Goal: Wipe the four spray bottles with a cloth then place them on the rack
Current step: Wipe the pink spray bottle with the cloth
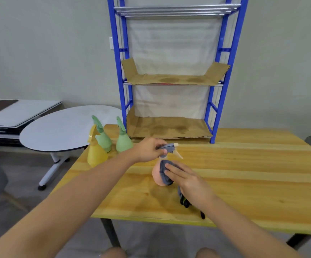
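A person is standing a pink spray bottle [157, 175] upright on the wooden table [244, 170], near the middle of its front half. The left hand [148, 149] is gripping the bottle's grey trigger head [168, 148], fingers curled round it from the left, while the pale nozzle is pointing right. The right hand [188, 180] is pressing a grey cloth [164, 171] flat against the bottle's body, its fingers lying straight and together over the fabric; the rest of the cloth is trailing under the palm toward the front edge, with dark ends showing beside the wrist.

At the table's back-left corner three more bottles are standing close together: a yellow spray bottle [96, 152] nearest the left edge, and two green spray bottles [104, 139] [123, 139] just behind and to its right, the second sitting just beside the rack.

The blue rack [218, 101] is standing at the table's back edge against the wall, its lower two shelves lined with brown cardboard [169, 127], its top shelf made of bare metal bars. A round white table [61, 127] is standing off the left edge.
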Demonstrator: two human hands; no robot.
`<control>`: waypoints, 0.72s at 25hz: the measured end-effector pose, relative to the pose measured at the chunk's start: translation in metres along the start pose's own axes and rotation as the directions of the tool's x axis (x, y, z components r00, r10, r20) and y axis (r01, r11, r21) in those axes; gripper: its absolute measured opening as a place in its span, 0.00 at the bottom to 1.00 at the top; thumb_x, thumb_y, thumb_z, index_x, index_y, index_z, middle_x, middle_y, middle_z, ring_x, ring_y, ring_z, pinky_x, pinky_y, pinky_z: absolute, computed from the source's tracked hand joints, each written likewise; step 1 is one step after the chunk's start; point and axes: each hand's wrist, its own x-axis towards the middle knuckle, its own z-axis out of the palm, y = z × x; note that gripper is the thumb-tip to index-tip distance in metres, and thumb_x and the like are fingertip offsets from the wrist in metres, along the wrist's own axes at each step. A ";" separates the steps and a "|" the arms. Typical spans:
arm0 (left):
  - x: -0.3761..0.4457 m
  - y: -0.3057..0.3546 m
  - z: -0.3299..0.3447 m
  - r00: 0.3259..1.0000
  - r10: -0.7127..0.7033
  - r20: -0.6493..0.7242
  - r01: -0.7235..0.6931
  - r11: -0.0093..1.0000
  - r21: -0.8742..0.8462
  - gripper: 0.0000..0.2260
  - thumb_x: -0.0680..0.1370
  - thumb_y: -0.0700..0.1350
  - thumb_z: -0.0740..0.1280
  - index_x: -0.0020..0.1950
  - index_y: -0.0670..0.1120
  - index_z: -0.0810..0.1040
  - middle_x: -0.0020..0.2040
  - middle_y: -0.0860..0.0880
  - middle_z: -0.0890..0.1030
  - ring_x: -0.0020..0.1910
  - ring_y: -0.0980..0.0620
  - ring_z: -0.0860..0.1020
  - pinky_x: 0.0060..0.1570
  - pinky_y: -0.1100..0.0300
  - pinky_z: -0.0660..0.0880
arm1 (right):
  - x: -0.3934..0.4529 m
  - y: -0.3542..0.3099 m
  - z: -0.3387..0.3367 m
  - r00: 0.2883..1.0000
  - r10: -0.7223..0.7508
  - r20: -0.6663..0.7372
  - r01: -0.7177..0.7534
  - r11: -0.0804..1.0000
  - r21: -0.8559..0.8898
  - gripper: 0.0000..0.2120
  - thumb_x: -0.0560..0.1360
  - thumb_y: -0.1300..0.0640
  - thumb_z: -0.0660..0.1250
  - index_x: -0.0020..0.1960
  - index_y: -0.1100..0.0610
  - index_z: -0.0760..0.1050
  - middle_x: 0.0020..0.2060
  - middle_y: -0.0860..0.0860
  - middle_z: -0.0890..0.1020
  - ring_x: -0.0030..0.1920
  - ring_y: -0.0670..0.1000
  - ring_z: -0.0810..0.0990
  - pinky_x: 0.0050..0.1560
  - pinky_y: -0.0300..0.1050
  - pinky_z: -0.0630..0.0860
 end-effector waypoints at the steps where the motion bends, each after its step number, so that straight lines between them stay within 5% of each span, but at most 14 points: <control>1: 0.000 0.000 0.001 1.000 -0.014 0.005 0.014 1.000 -0.019 0.08 0.82 0.49 0.67 0.57 0.48 0.83 0.48 0.47 0.85 0.48 0.48 0.82 0.43 0.66 0.73 | 0.004 -0.004 -0.002 1.000 -0.015 0.015 0.015 1.000 -0.023 0.36 0.57 0.73 0.77 0.65 0.60 0.78 0.68 0.53 0.76 0.69 0.54 0.72 0.69 0.45 0.67; 5: 0.003 0.002 -0.001 0.996 -0.052 0.072 0.064 0.985 -0.163 0.16 0.84 0.52 0.65 0.49 0.39 0.81 0.39 0.46 0.80 0.37 0.55 0.78 0.48 0.55 0.79 | 0.021 -0.010 -0.002 0.997 -0.040 0.069 0.052 0.981 -0.188 0.34 0.54 0.68 0.81 0.60 0.62 0.80 0.62 0.54 0.80 0.65 0.55 0.76 0.71 0.46 0.66; 8: 0.007 -0.001 0.000 0.993 -0.080 0.084 0.097 0.971 -0.218 0.16 0.84 0.52 0.64 0.47 0.40 0.82 0.39 0.45 0.80 0.41 0.52 0.81 0.53 0.49 0.83 | 0.021 -0.008 0.017 0.994 -0.031 0.101 0.051 0.978 -0.202 0.30 0.61 0.68 0.78 0.63 0.62 0.78 0.64 0.55 0.79 0.68 0.56 0.74 0.70 0.48 0.66; 12: 0.012 -0.003 0.001 0.991 -0.103 0.088 0.121 0.963 -0.239 0.15 0.83 0.51 0.66 0.51 0.41 0.85 0.46 0.38 0.84 0.49 0.44 0.85 0.52 0.49 0.84 | -0.006 -0.014 0.030 0.996 -0.060 0.067 0.066 0.994 -0.085 0.20 0.74 0.60 0.59 0.62 0.55 0.80 0.65 0.51 0.78 0.68 0.53 0.73 0.63 0.53 0.75; 16: 0.016 -0.001 -0.002 0.989 -0.107 0.100 0.125 0.974 -0.192 0.17 0.83 0.51 0.66 0.46 0.37 0.82 0.38 0.41 0.79 0.38 0.50 0.80 0.44 0.57 0.83 | 0.020 0.003 0.015 0.999 -0.034 0.040 0.038 0.994 -0.102 0.23 0.70 0.68 0.70 0.65 0.61 0.77 0.66 0.54 0.76 0.68 0.57 0.73 0.62 0.56 0.76; 18: 0.016 0.002 -0.003 0.992 -0.099 0.084 0.109 0.984 -0.139 0.18 0.83 0.52 0.66 0.44 0.37 0.82 0.36 0.44 0.78 0.34 0.52 0.76 0.39 0.59 0.77 | 0.032 0.001 0.015 0.998 -0.060 0.014 0.061 0.981 -0.184 0.20 0.73 0.68 0.66 0.64 0.63 0.77 0.66 0.55 0.76 0.68 0.56 0.73 0.65 0.52 0.73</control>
